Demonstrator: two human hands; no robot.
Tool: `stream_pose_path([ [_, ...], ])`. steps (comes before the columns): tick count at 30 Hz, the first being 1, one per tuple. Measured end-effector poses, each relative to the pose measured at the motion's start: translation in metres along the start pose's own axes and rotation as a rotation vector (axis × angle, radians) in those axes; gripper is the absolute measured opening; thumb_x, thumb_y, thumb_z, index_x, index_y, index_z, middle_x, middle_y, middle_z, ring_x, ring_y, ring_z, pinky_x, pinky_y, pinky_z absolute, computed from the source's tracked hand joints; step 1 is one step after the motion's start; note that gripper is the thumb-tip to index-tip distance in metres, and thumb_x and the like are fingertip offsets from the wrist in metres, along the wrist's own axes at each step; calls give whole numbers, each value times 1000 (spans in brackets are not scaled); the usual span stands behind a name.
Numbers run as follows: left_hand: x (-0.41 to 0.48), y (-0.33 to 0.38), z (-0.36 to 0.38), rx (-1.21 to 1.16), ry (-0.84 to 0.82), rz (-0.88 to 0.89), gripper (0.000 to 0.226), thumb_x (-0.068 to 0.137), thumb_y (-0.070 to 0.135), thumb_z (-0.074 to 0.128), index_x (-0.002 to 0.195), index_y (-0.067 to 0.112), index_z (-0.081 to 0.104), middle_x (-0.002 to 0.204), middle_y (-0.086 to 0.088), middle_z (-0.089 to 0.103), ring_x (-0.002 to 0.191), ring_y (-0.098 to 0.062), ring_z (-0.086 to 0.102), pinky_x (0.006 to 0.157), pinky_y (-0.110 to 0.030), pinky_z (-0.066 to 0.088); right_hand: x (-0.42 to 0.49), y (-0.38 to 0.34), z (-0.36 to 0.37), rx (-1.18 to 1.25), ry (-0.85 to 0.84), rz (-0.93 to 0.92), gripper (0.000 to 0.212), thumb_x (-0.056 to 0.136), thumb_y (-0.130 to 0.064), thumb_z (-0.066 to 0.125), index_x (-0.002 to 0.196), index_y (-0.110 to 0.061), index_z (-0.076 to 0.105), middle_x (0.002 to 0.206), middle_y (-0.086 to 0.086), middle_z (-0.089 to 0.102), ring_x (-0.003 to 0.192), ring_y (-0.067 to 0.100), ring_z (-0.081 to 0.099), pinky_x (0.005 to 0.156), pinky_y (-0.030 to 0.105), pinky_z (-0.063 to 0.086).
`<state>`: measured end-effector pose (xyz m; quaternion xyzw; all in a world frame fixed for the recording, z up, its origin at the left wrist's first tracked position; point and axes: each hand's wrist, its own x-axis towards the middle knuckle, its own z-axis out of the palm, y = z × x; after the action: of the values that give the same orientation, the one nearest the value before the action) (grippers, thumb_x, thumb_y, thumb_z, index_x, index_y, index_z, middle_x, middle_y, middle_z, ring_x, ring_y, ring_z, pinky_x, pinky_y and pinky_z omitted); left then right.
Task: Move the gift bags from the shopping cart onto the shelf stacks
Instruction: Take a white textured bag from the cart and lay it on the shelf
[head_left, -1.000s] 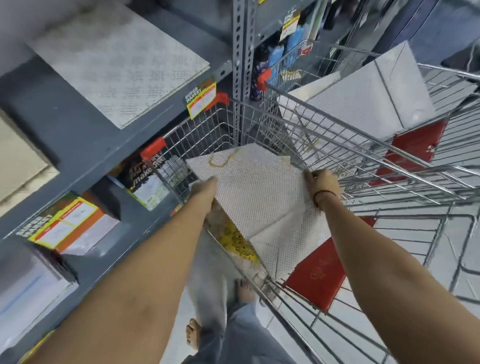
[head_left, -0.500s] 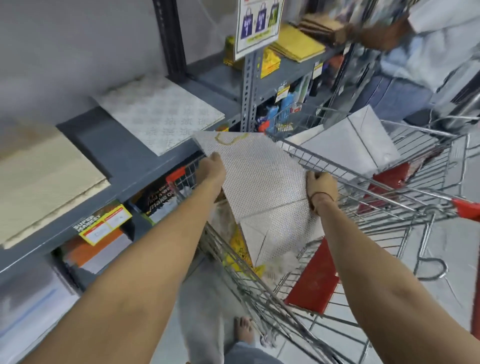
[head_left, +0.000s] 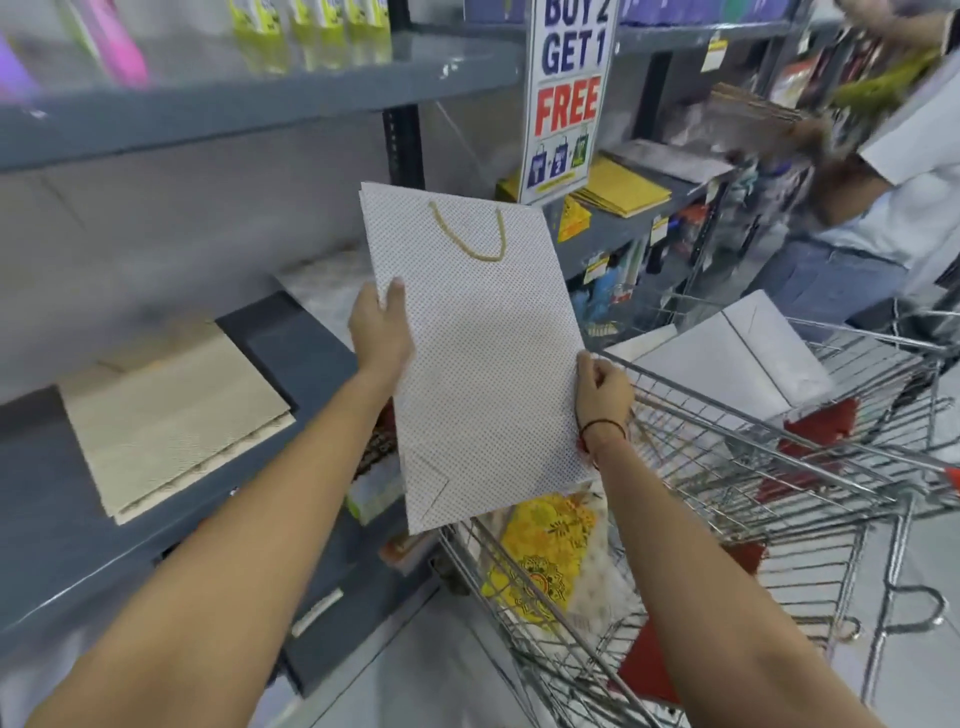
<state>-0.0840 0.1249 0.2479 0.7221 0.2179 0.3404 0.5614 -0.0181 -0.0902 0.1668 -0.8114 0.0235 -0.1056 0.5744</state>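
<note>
Both hands, left (head_left: 382, 330) and right (head_left: 602, 387), fingers clamped on a dotted bag (head_left: 478, 364) above the shelf (head_left: 291, 348); more bags (head_left: 727, 364) wait in the cart (head_left: 779, 467).

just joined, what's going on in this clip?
A person is restocking gift bags from a shopping cart to a shelf. Both hands hold one flat white dotted gift bag with a gold cord handle: the left hand on its left edge, the right hand on its right edge. The bag is up in the air, clear of the cart, not yet on a beige stack. More bags remain in the cart.
</note>
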Motion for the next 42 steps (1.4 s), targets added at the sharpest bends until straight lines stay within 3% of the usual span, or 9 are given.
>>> stream_pose_path([
  [5, 11, -17, -36, -228, 96, -144, 27, 97, 25, 48, 109, 5, 62, 100, 0, 65, 91, -13, 59, 84, -24, 50, -7, -22, 31, -1, -13, -135, 39, 96, -32, 46, 88, 2, 62, 67, 13, 58, 56, 19, 43, 52, 26, 32],
  [12, 34, -22, -66, -315, 231, -241, 21, 97, 19, 48, 79, 15, 58, 77, 8, 56, 68, -2, 51, 51, -4, 46, 6, -33, 46, 133, -303, -150, 36, 87, -40, 59, 57, -22, 49, 51, -2, 38, 47, 10, 34, 50, 21, 28],
  [15, 57, -32, -78, -331, 364, -294, 29, 95, 22, 51, 67, 17, 50, 72, 5, 50, 67, -9, 48, 58, -18, 44, 11, -28, 41, 213, -437, -80, 41, 85, -31, 63, 48, -34, 48, 40, -10, 42, 39, 3, 37, 48, 19, 29],
  [18, 78, -36, -77, -286, 418, -340, 27, 95, 25, 50, 98, 0, 62, 79, -1, 49, 67, -12, 45, 77, -30, 44, 23, -24, 52, 255, -477, -68, 20, 86, -19, 64, 67, -22, 59, 59, -10, 58, 53, -1, 52, 54, 14, 40],
  [25, 87, -54, -43, -72, 189, -386, 34, 88, 19, 56, 119, 4, 55, 114, -16, 64, 92, -20, 55, 90, -39, 50, 73, -54, 112, 324, -361, -25, 14, 84, -19, 66, 85, -9, 57, 73, -3, 57, 65, 8, 54, 59, 19, 45],
  [30, 84, -88, -27, 9, 150, -448, 8, 85, 19, 67, 88, 16, 61, 89, 1, 63, 89, -20, 60, 90, -34, 50, 124, -72, 153, 168, -351, -65, 26, 81, -29, 69, 89, -5, 62, 76, 4, 56, 61, 11, 49, 48, 16, 35],
  [33, 95, -98, -24, 89, 165, -458, 26, 82, 20, 70, 65, 25, 51, 82, 2, 58, 84, -18, 57, 83, -30, 48, 149, -75, 174, 26, -380, -88, 30, 80, -36, 68, 84, -9, 55, 79, 7, 53, 71, 21, 51, 60, 22, 36],
  [37, 103, -104, -15, 222, 174, -395, 12, 83, 19, 69, 76, 21, 59, 66, 10, 54, 77, -17, 54, 75, -26, 43, 166, -63, 195, -135, -378, -47, 60, 81, -41, 67, 123, -1, 54, 122, 18, 61, 116, 33, 56, 96, 39, 45],
  [42, 109, -121, -6, 357, 122, -360, 37, 82, 33, 68, 61, 17, 41, 59, 1, 47, 60, -17, 49, 65, -30, 37, 172, -36, 216, -308, -402, -113, 64, 79, -54, 61, 117, -3, 60, 112, 20, 66, 110, 36, 58, 86, 44, 53],
])
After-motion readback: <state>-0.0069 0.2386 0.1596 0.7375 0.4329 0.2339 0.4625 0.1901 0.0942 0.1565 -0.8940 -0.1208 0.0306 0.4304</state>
